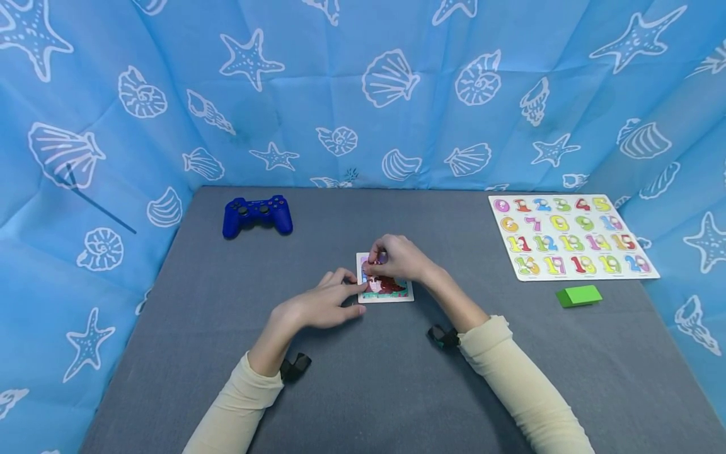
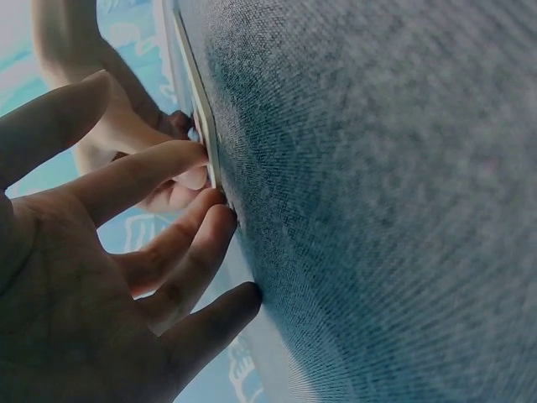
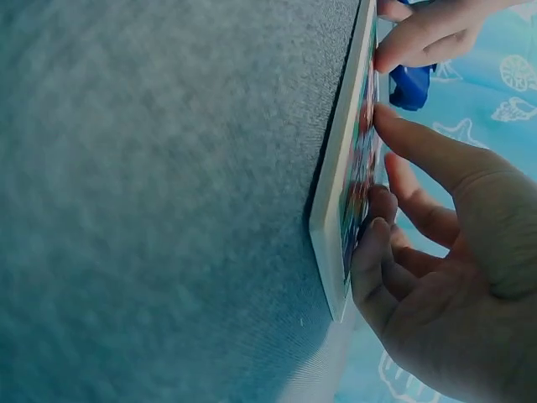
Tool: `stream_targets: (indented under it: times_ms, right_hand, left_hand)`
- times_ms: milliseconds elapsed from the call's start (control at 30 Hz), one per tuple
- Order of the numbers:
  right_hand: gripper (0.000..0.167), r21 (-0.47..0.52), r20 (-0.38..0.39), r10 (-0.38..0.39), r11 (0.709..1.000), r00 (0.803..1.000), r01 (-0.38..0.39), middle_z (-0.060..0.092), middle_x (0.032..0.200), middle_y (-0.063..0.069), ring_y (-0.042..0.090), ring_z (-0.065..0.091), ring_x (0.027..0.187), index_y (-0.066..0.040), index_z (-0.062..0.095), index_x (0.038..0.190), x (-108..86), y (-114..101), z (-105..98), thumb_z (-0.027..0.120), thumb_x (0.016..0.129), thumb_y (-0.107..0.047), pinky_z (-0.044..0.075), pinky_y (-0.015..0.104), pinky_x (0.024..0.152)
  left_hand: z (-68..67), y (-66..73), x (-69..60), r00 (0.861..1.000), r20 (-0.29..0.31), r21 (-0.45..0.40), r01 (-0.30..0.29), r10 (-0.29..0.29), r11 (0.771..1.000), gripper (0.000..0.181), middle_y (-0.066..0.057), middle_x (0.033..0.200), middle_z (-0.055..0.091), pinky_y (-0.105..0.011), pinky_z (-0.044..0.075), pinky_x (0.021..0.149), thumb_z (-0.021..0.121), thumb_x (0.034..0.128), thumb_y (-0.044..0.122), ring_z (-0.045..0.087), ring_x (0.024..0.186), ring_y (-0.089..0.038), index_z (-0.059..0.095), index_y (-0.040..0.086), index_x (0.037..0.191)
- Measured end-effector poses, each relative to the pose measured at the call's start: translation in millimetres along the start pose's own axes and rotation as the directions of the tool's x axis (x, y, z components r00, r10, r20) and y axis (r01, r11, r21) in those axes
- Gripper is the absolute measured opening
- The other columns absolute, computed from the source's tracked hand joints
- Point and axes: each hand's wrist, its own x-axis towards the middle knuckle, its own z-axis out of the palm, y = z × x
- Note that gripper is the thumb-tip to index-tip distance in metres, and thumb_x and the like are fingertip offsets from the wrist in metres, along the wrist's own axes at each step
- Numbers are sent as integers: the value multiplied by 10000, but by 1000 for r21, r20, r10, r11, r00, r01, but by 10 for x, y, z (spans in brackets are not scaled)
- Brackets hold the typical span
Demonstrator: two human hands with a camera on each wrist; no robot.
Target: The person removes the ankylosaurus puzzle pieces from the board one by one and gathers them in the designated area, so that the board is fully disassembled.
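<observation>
A small white-edged picture board (image 1: 386, 299) with a red-haired figure lies flat on the grey table. My left hand (image 1: 321, 303) is at its left side, fingers spread and fairly straight, the index fingertip on the board's edge. In the left wrist view, the other fingertips of the left hand (image 2: 126, 269) rest by the board's rim (image 2: 205, 109). Above the board is my right hand (image 1: 401, 257), its fingers bent and thumb touching the picture. The right wrist view shows the right hand (image 3: 470, 260) over the board (image 3: 336, 185); whether it pinches a piece is hidden.
A blue game controller (image 1: 258, 215) lies at the back left of the table. At the right are a white number puzzle board (image 1: 573, 237) and a green block (image 1: 579, 296). A blue curtain (image 1: 317, 94) with shells surrounds the table's back and sides.
</observation>
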Motion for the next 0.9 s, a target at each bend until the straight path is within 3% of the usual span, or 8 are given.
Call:
stream_targets:
  times_ms: [233,333,400,500,667,900]
  right_hand:
    - [341,20,-22,0,1000,1000,0,732,1041,99,165,622,859,-46,751,1185,-3,8,24,856,950,-269,500,305,780]
    - [316,34,-21,-8,999,1000,9,734,1061,108,192,627,903,-55,768,1179,-6,22,27,856,948,-252,501,319,793]
    - [289,36,-27,-21,999,999,22,742,1082,106,189,637,926,-67,772,1167,-8,32,26,858,945,-231,505,313,805]
    - [251,48,-33,-41,998,999,42,752,1080,106,172,643,867,-72,761,1163,-11,37,24,840,960,-197,511,300,777]
    - [197,100,-28,-57,993,998,60,762,1017,104,128,625,757,-62,753,1176,-20,45,17,781,1005,-155,507,274,710]
    - [168,193,-49,-64,979,997,72,768,1025,130,160,691,852,-45,761,1184,-62,83,-1,738,1026,-99,552,295,786]
  left_hand:
    - [18,-22,16,1000,1,-22,17,-17,1000,654,-78,1655,377,-560,445,1126,563,1097,552,397,1387,-271,422,285,1676]
    - [19,-26,12,1000,-1,-13,17,-17,1000,652,-68,1656,378,-559,449,1123,568,1093,556,399,1387,-267,429,293,1673]
    - [-28,45,-25,1000,6,-21,22,-22,1000,647,-77,1659,378,-569,444,1131,576,1095,536,398,1391,-276,432,280,1672]
    - [-75,110,-56,1000,6,-14,23,-23,1000,646,-109,1654,385,-571,452,1118,579,1099,515,406,1379,-301,436,256,1673]
    - [-55,64,-40,1000,-4,-18,16,-16,1000,635,-110,1638,393,-547,454,1101,571,1104,506,406,1357,-289,438,254,1671]
    - [-19,14,-23,1000,-9,-18,4,-5,1000,626,-122,1637,398,-553,452,1112,571,1110,481,412,1372,-303,427,250,1674]
